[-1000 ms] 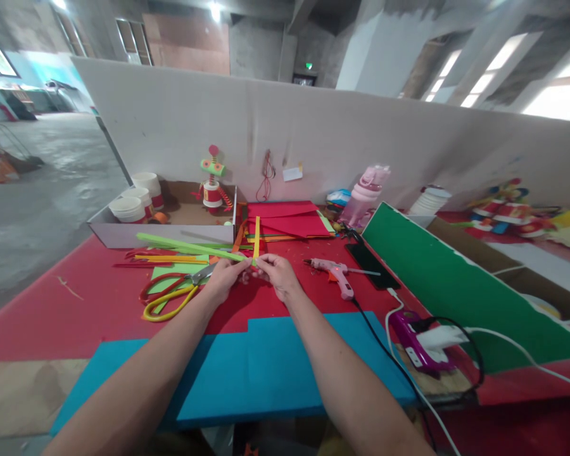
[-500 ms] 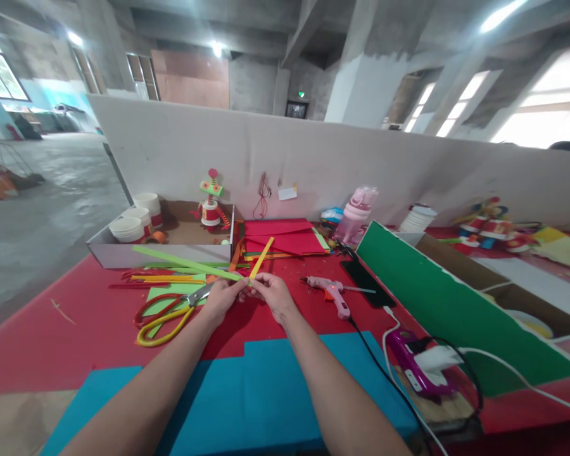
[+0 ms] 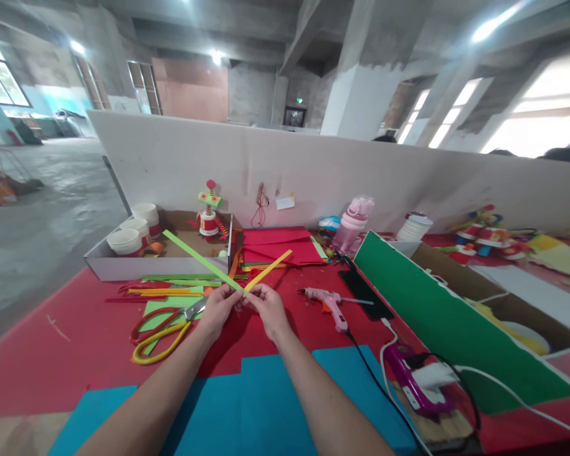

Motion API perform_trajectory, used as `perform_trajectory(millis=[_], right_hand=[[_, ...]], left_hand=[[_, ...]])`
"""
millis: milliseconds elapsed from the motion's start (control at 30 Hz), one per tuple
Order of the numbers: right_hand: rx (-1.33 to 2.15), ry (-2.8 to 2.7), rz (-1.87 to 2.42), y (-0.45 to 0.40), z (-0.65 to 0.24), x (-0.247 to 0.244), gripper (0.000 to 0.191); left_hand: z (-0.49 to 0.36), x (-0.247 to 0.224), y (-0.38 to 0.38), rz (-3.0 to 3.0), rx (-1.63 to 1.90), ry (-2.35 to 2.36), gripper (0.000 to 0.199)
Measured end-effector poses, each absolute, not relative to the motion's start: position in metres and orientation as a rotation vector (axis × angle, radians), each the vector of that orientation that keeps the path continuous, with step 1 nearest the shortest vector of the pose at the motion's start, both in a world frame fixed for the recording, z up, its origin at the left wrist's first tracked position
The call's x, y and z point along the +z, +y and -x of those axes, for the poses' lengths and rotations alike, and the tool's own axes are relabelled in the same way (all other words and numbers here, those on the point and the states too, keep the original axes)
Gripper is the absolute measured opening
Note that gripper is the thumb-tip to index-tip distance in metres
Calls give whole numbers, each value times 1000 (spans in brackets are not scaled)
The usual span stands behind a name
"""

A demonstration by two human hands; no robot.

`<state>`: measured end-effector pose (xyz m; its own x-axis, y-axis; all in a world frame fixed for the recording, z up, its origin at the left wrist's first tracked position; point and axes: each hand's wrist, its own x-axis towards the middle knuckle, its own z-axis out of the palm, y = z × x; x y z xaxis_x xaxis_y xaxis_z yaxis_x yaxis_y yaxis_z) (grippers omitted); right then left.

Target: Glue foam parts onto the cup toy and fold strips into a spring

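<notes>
My left hand pinches the near end of a green paper strip, which slants up to the left. Between the fingers of my right hand is a yellow paper strip, pointing up to the right. The two strips meet at my fingertips in a V; whether they are stuck together is hidden. Just left of my left hand lie scissors with red and yellow handles, over light green paper. A pink glue gun rests on the red tabletop to the right of my right hand.
A white-walled box holds paper cups and a paper-cup figure. Red paper sheets lie behind my hands, blue sheets in front. At right are a phone, a purple power strip with cables, and a green-sided box.
The green strip has tilted up more steeply, while the yellow strip has swung lower to the right. My hands stay close together, and the view has tipped slightly upward.
</notes>
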<state>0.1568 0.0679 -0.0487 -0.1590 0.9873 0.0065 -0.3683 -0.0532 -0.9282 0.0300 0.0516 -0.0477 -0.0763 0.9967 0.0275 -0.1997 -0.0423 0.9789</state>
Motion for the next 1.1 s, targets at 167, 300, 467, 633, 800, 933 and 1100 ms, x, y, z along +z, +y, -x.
perform_trajectory(millis=[167, 300, 467, 633, 800, 933, 1100], right_hand=[[1665, -939, 845, 68, -160, -48, 28], [1590, -935, 891, 68, -159, -48, 27], [1462, -869, 895, 65, -153, -50, 25], [1456, -920, 904, 63, -151, -53, 24], [1346, -1021, 965, 65, -156, -48, 19], [1264, -1164, 934, 66, -162, -46, 16], [1408, -1102, 829, 70, -163, -52, 19]], left_hand=[[-27, -49, 53, -1148, 1317, 1114, 28], [-28, -47, 52, -1153, 1307, 1103, 29], [-31, -45, 50, -1136, 1321, 1091, 28], [-32, -48, 50, -1084, 1344, 1099, 27], [-31, -48, 50, -1049, 1342, 1129, 25], [-30, -49, 51, -1040, 1349, 1144, 26], [-29, -49, 51, -1059, 1346, 1140, 24]])
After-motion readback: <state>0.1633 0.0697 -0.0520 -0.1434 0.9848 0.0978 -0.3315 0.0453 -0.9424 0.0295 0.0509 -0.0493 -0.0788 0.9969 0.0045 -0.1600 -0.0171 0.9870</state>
